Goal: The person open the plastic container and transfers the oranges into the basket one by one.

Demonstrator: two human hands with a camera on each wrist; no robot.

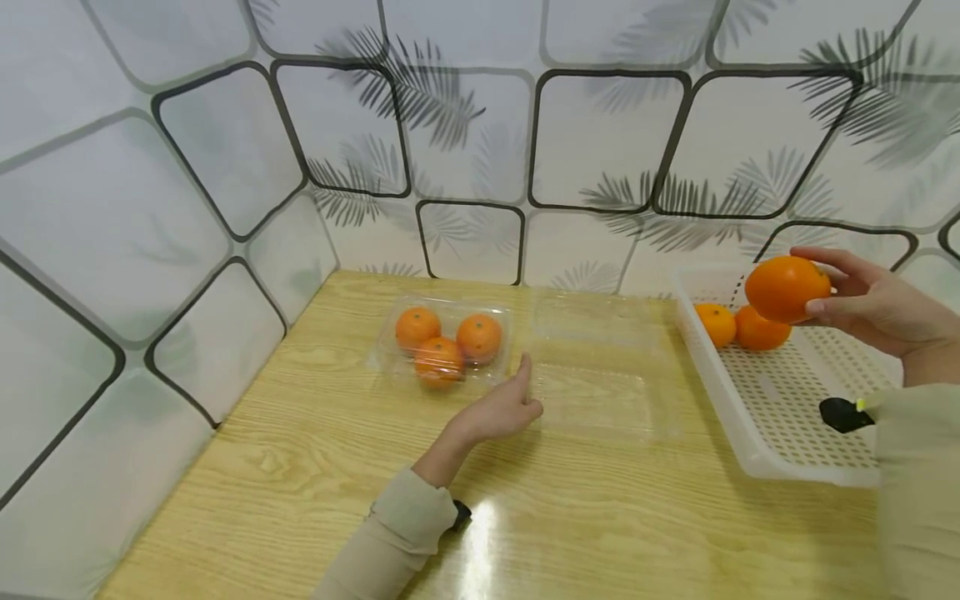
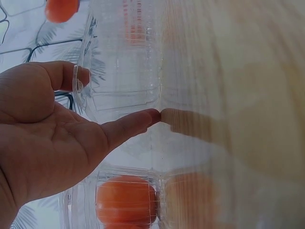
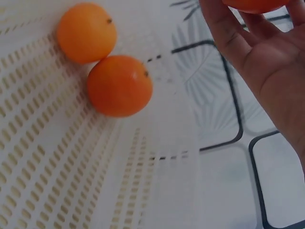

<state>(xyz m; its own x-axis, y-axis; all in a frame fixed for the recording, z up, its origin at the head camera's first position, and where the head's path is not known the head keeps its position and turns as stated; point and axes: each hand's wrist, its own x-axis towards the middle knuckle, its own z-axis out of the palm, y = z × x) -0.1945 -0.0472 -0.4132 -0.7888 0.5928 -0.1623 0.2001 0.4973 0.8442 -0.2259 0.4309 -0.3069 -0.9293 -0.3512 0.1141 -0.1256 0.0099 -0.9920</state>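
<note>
My right hand [image 1: 892, 304] grips an orange [image 1: 787, 289] above the white basket. In the right wrist view, only the underside of this orange [image 3: 257, 4] shows at the top edge. Beside an unfilled clear plastic clamshell box [image 1: 600, 392], its lid folded back, is my left hand [image 1: 498, 410]. One finger there points straight forward, its tip down at the tabletop in the left wrist view, while the thumb touches the box's clear rim [image 2: 78, 90]. To the left of that hand, a closed clear box [image 1: 390, 342] contains three oranges [image 1: 438, 362].
The white perforated basket [image 1: 738, 408] stands at the right with two oranges [image 1: 761, 329] in its far left corner. Patterned wall covering [image 1: 472, 167] borders the wooden table [image 1: 300, 483] at the back and left.
</note>
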